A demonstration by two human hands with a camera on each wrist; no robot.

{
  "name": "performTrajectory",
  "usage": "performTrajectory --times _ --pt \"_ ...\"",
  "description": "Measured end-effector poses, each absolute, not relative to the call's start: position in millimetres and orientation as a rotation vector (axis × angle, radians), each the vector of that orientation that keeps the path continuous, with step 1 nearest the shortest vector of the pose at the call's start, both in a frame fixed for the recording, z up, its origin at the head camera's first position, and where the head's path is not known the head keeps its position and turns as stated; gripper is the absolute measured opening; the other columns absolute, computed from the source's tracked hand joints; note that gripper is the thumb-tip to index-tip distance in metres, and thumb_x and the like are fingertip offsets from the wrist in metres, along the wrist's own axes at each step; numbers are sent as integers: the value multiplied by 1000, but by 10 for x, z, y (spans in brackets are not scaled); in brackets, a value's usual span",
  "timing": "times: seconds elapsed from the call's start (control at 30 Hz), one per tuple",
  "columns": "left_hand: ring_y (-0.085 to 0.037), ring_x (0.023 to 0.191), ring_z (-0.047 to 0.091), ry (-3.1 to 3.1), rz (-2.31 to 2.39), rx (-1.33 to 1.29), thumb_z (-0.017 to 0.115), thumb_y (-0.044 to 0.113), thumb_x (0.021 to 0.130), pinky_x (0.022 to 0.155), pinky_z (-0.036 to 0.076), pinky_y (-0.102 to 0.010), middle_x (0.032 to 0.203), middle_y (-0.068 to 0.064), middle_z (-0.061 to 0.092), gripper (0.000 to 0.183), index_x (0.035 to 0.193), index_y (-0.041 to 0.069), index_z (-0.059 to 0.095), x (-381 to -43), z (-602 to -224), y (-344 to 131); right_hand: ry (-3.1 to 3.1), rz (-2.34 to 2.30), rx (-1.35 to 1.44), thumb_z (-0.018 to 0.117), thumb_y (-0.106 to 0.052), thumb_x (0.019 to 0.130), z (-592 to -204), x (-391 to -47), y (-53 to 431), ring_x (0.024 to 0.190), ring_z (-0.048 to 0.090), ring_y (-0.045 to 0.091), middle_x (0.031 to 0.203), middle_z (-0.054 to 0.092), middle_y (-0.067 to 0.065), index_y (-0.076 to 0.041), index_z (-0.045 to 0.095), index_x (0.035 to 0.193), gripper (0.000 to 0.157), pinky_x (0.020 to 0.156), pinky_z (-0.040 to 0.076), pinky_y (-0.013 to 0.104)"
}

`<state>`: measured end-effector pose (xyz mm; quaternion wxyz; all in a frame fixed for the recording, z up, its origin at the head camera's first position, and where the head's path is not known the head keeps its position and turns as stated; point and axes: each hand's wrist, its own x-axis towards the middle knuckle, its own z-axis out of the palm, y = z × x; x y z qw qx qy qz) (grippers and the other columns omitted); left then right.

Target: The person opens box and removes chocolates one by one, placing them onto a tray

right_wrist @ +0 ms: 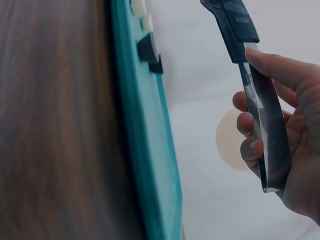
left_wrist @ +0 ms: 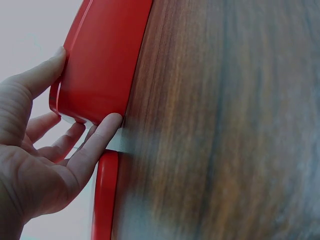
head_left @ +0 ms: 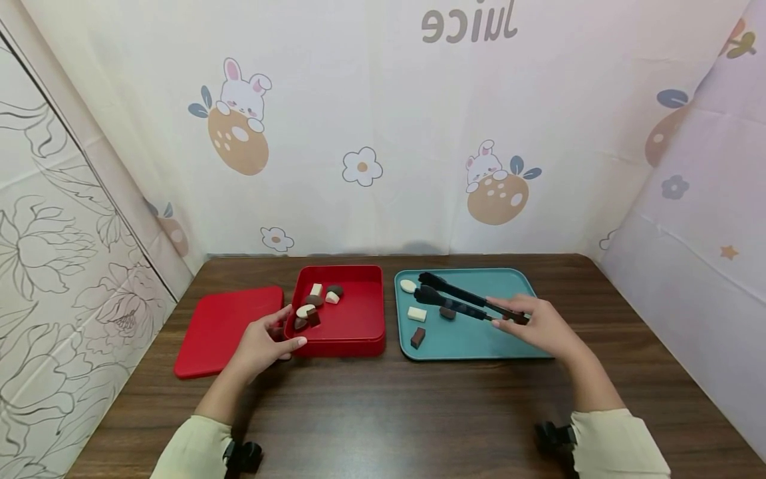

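Note:
My left hand (head_left: 263,339) holds the front left corner of a red box (head_left: 358,316), thumb and fingers against its sides. Several white and brown chocolates lie in the left part of that box, among them a white bar (head_left: 316,289). Black tongs (head_left: 461,291) are gripped in my right hand (head_left: 546,324), their two arms spread and their tips pointing left over a teal tray (head_left: 479,347). On the tray are a white oval piece (head_left: 409,286), a cream bar (head_left: 417,314), a brown bar (head_left: 417,337) and a dark piece (head_left: 447,313) partly behind the tongs. Nothing shows between the tips.
A flat red lid (head_left: 218,329) lies on the brown wooden table (head_left: 383,419), left of the box. Box and tray stand side by side with a narrow gap. Behind the table hangs a patterned curtain (head_left: 365,219).

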<state>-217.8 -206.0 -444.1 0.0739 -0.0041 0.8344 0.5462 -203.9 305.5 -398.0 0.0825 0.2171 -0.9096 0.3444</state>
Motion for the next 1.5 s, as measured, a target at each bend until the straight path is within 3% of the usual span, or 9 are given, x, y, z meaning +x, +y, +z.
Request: performTrajectory --times 0.23,0.67,1.2,1.5 --pt "-33 111 57 2512 1632 -15 84 31 77 71 59 -37 140 -22 48 87 151 15 39 -2168 -4434 -2060 -2754 973 742 74 -21 88 -3851 -2167 2793 73 46 13 80 56 -7 -14 65 130 43 54 39 27" --pt "-33 109 58 2509 1631 -18 84 31 77 69 59 -36 137 -23 49 87 150 14 40 -2156 -4454 -2070 -2866 838 823 76 -21 87 -3662 -2401 2318 58 41 15 74 50 -4 -15 65 130 45 50 38 29" --pt "-35 111 57 2501 1630 -29 84 31 77 70 59 -37 137 -24 49 88 151 15 39 -2174 -4426 -2059 -3020 545 883 76 -25 87 -3381 -2734 1817 67 48 15 77 54 -3 -19 65 130 45 55 43 30" --pt "-35 111 57 2500 1625 -27 83 28 78 69 59 -36 139 -24 48 86 151 14 39 -2162 -4400 -2051 -3094 510 901 75 -24 88 -3355 -2922 1591 72 52 14 104 66 1 -22 67 127 41 58 45 29"
